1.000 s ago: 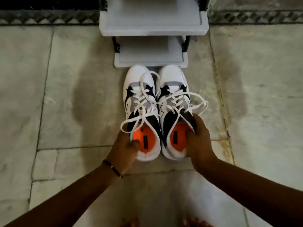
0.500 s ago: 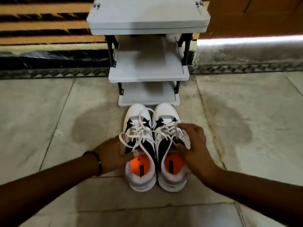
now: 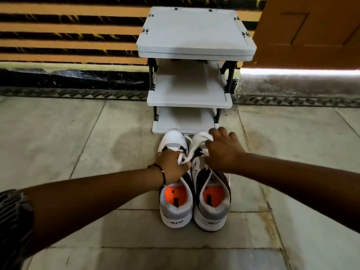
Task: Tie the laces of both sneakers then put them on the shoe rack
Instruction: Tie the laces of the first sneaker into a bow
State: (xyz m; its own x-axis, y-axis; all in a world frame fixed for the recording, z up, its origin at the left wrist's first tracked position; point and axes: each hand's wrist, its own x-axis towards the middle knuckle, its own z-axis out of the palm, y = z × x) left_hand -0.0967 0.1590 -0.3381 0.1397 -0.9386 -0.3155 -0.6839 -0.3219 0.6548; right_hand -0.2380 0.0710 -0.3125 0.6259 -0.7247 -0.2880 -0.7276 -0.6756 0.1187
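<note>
Early stage: both sneakers [image 3: 193,184] stand on the floor before the empty shoe rack [image 3: 190,98], left hand [image 3: 172,166] and right hand [image 3: 223,151] each pinching untied laces [image 3: 191,151].

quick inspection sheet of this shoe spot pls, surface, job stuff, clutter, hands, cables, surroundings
surface: pale stone tile floor, darker patch left of the shoes
job's things: left sneaker and right sneaker side by side on the floor, toes toward the grey shoe rack; rack shelves bare
clutter: nothing seen
grippers: left hand and right hand each pinch a white lace; no finished bow seen
cables: nothing seen
surroundings: striped wall, orange door
</note>
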